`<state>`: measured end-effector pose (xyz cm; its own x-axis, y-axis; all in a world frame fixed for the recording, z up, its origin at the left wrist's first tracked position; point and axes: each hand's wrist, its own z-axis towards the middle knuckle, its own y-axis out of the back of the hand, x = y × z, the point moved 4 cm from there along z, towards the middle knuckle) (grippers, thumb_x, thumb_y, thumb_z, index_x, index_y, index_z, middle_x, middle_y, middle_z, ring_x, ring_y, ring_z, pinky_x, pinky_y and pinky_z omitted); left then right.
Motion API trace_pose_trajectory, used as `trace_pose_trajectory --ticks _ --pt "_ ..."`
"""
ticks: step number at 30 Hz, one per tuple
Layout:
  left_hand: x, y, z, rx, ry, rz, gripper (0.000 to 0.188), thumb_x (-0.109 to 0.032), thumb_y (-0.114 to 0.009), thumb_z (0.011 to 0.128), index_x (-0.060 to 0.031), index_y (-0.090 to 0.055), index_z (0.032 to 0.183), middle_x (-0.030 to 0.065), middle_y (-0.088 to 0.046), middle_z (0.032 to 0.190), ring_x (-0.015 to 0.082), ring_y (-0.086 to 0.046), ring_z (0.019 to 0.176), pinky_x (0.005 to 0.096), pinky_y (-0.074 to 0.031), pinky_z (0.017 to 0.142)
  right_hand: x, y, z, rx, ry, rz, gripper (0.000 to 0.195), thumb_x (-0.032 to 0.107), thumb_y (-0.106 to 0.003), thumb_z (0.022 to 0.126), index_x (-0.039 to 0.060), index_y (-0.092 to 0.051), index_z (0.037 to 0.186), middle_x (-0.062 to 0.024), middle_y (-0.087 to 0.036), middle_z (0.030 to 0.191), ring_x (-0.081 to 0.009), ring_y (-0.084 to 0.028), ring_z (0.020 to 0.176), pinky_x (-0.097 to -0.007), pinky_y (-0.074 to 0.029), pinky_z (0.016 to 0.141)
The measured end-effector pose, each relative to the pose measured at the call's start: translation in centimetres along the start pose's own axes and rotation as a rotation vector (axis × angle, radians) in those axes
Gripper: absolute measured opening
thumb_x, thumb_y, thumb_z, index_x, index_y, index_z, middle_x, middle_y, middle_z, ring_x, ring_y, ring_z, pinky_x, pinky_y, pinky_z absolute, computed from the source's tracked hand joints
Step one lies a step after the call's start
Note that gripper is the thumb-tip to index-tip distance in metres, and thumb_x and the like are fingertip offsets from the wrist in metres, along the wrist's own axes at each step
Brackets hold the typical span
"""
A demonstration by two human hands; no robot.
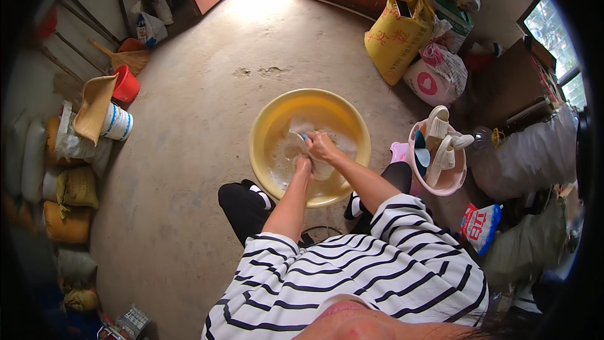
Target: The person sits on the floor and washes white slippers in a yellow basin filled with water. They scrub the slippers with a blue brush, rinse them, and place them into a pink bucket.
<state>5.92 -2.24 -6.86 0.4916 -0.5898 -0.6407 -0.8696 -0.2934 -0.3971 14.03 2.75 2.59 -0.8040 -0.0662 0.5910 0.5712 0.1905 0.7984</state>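
Note:
A large yellow plastic basin (pixel 264 118) with cloudy, sudsy water stands on the floor between my feet. My right hand (pixel 322 145) is closed around a small blue-grey item, perhaps a brush handle, over a pale, light-coloured item (pixel 322 170) in the basin. That item looks like a shoe or slipper, but its kind is not certain. My left hand (pixel 303 165) is low in the basin at the near side of the pale item, its fingertips hidden by the water, so its hold cannot be made out.
Right of the basin, a pink tub (pixel 452 188) holds pale slippers (pixel 443 156) beside a pink stool (pixel 399 151). A detergent bag (pixel 480 227) lies nearer. Sacks (pixel 396 33) stand at the back right. A red bucket (pixel 126 84) and broom (pixel 127 59) are left.

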Motion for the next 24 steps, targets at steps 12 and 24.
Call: trace_pose_trajectory --ticks 12,24 --pt "0.9 1.8 2.4 -0.076 -0.018 0.071 0.062 -0.049 -0.037 0.097 0.0052 -0.049 0.125 0.0156 -0.058 0.117 0.0280 -0.059 0.102 0.0422 -0.052 0.082 -0.6 0.9 -0.2 -0.025 0.037 0.015 0.030 0.022 -0.053 0.087 0.0144 -0.067 0.113 -0.0212 -0.067 0.097 -0.0379 -0.065 0.087 -0.0424 -0.052 0.077" --pt "-5.5 2.7 -2.0 -0.262 -0.372 0.599 0.066 -0.055 -0.040 0.096 0.0058 -0.059 0.115 0.0245 -0.063 0.107 0.0335 -0.062 0.100 0.0382 -0.048 0.084 -3.3 7.3 -5.6 0.364 0.170 0.125 0.031 0.021 -0.060 0.086 0.0126 -0.066 0.115 -0.0176 -0.069 0.097 -0.0312 -0.066 0.085 -0.0384 -0.052 0.078"
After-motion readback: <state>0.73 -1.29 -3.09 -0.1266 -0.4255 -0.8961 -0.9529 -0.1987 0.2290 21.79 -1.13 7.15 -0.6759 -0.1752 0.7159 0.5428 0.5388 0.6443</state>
